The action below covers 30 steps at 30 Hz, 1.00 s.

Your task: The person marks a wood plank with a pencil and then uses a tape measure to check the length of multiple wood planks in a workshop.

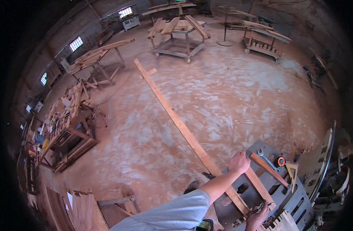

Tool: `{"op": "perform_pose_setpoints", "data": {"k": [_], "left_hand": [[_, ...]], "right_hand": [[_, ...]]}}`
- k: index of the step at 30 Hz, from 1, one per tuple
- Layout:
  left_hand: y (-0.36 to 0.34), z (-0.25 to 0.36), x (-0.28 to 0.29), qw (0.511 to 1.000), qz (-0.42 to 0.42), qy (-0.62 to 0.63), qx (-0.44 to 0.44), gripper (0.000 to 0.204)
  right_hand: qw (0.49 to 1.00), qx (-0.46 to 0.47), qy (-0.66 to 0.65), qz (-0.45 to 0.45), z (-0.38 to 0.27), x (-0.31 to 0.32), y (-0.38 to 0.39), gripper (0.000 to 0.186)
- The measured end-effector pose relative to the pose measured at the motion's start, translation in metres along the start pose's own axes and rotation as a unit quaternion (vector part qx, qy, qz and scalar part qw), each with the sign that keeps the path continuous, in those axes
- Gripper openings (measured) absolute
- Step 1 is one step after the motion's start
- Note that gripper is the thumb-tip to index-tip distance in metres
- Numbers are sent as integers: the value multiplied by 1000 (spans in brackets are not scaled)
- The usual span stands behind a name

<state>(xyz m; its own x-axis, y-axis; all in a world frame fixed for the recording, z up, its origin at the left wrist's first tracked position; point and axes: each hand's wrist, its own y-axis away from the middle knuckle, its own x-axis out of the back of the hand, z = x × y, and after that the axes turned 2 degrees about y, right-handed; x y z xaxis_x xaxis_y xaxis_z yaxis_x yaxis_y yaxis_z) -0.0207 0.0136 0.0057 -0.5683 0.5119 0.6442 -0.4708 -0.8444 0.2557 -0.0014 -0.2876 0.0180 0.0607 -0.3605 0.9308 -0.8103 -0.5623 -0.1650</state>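
My left hand (238,163) has its fingers closed round the upper end of a short board (258,184) on a slotted grey metal plate (226,210). A long board (176,121) runs from the plate out over the floor, with a dark fitting (208,175) beside it. My right hand (258,216) is low on the plate near both boards' lower ends, fingers curled at a dark object I cannot make out. To the right lie a wooden-handled hammer (268,168), a wrench (266,158), an orange tape measure (280,161) and a yellow-edged square (293,175).
A cluttered bench (74,134) stands left, planks on trestles (97,56) behind it, and wheeled carts with boards (175,53) (261,46) at the back. A wood stack (84,210) is low left, machinery (322,165) at right, finger-jointed wood (284,223) by my right hand.
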Motion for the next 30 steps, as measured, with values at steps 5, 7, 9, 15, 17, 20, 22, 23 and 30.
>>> {"op": "perform_pose_setpoints", "data": {"k": [5, 7, 9, 15, 17, 20, 22, 23, 30], "left_hand": [[2, 3, 5, 1000, 11, -9, 0, 44], [2, 10, 8, 1000, -20, -8, -5, 46], [6, 15, 21, 999, -44, 1, 7, 48], [-13, -3, 22, 989, -126, 66, 37, 69], [-12, 3, 36, 989, -105, 74, 70, 66], [-8, 5, 63, 989, -105, 100, 43, 59], [-8, -3, 82, 986, -94, 134, 10, 50], [-7, -3, 89, 983, -86, 160, -9, 44], [28, 1, 173, 913, -160, 340, -161, 21]], "right_hand": [[998, 26, -52, 18, 34, -24, -1, 48], [923, -143, -357, -25, 99, -72, 5, 42], [885, -190, -426, -5, 111, -84, 10, 39], [946, -115, -300, 34, 73, -65, 0, 37], [898, -198, -392, 12, 106, -83, 1, 37], [934, -123, -333, 47, 125, -93, 5, 38], [981, 117, -90, 127, 42, -46, 0, 41], [975, 28, -201, 94, 53, -52, 0, 40], [929, -122, -347, 31, 104, -82, 6, 39]]}}
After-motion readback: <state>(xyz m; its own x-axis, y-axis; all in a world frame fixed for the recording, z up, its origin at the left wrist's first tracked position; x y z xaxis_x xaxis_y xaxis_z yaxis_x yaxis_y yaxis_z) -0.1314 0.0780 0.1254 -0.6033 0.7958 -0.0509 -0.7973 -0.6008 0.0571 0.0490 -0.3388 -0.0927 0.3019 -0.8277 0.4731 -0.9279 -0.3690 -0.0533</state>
